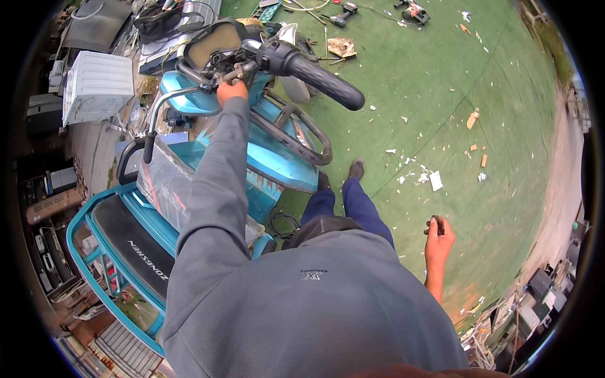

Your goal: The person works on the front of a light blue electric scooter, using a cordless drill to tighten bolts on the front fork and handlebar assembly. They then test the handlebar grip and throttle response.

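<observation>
A blue electric tricycle point(277, 157) stands on my left, with a black seat point(129, 242) and a plastic-wrapped panel point(167, 176). My left arm reaches forward to the middle of its handlebar. There my left hand point(232, 92) is closed around a metal handlebar clamp point(230, 73), its fingertips partly hidden. The black rubber grip point(324, 82) points to the right, and a bare chrome bar point(167, 101) bends toward the left. Off to my right, my right hand point(439, 238) hangs over the green floor, fingers curled together around something small and dark that I cannot make out.
Green matting point(391, 120) is strewn with paper scraps and a white card point(436, 181). A cordless drill point(343, 14) and another power tool point(414, 12) lie ahead. At the left are a white appliance point(99, 86) and piled scrap. More discarded equipment point(541, 283) lines the right edge.
</observation>
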Available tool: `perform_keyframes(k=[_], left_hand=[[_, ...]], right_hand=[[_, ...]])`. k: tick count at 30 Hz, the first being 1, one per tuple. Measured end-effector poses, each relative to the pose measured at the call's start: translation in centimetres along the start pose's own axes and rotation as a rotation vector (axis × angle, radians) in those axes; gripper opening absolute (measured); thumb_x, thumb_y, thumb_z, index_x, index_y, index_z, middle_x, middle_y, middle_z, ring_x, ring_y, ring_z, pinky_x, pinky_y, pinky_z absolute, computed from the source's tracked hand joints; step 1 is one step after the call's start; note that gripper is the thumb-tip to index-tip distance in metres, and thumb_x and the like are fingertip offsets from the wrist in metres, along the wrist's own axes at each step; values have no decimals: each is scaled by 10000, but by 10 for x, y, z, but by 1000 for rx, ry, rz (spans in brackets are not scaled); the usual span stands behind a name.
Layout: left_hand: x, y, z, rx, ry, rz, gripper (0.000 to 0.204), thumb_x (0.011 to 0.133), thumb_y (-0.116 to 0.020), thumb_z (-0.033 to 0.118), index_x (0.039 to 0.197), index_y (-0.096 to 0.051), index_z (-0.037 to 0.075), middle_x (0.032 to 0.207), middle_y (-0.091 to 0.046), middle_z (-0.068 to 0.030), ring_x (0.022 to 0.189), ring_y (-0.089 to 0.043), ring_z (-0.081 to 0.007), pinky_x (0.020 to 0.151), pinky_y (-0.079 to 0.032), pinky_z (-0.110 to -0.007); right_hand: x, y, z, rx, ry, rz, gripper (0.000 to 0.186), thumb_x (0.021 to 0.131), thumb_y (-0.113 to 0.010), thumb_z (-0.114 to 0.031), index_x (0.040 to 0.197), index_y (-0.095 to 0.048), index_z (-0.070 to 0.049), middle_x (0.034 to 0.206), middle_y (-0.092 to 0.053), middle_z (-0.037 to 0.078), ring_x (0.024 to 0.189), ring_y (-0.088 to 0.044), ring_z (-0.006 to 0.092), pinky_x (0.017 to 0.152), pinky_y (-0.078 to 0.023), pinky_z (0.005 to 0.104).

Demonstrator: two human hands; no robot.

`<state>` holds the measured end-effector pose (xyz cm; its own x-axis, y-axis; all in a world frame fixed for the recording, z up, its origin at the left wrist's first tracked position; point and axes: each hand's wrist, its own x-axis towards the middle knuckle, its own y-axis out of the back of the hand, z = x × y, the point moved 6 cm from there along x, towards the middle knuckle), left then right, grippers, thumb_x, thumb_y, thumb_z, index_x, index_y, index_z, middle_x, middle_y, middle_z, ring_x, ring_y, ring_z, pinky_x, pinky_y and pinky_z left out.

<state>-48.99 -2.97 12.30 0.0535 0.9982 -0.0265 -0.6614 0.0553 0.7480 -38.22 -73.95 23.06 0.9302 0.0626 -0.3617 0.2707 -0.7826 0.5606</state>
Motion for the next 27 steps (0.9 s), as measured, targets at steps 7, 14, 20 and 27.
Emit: perform_keyframes(k=[7, 14, 20, 27], left_hand=[[2, 3, 0, 20, -77, -3, 459, 773, -795, 326, 1029, -722, -48, 1007, -737, -208, 950, -702, -368, 842, -532, -428], [2, -8, -5, -95, 18, -42, 405, 774, -755, 283, 1004, -720, -49, 995, -725, -238, 955, -692, -396, 858, -529, -441], [-8, -12, -5, -166, 198, -68, 463, 750, -758, 301, 1053, -718, -47, 1016, -725, -235, 970, -693, -385, 868, -530, -443], [7, -17, -10, 32, 41, -46, 430, 787, -748, 331, 1045, -732, -12, 1022, -727, -224, 986, -694, -374, 876, -526, -439]], right_hand=[[0, -3, 1, 26, -2, 7, 223, 979, -612, -135, 1072, -674, 57, 891, -698, 99, 799, -677, 152, 680, -580, 298], [-2, 2, -1, 12, 10, 24, 218, 979, -614, -135, 1073, -673, 53, 862, -695, 94, 732, -659, 141, 662, -554, 287], [-2, 9, 4, -18, -14, 36, 213, 974, -621, -134, 1071, -677, 48, 860, -701, 95, 709, -658, 137, 663, -549, 280], [0, 15, 67, -45, -127, 38, 191, 958, -626, -112, 1044, -681, 50, 838, -705, 105, 692, -662, 139, 633, -550, 286]])
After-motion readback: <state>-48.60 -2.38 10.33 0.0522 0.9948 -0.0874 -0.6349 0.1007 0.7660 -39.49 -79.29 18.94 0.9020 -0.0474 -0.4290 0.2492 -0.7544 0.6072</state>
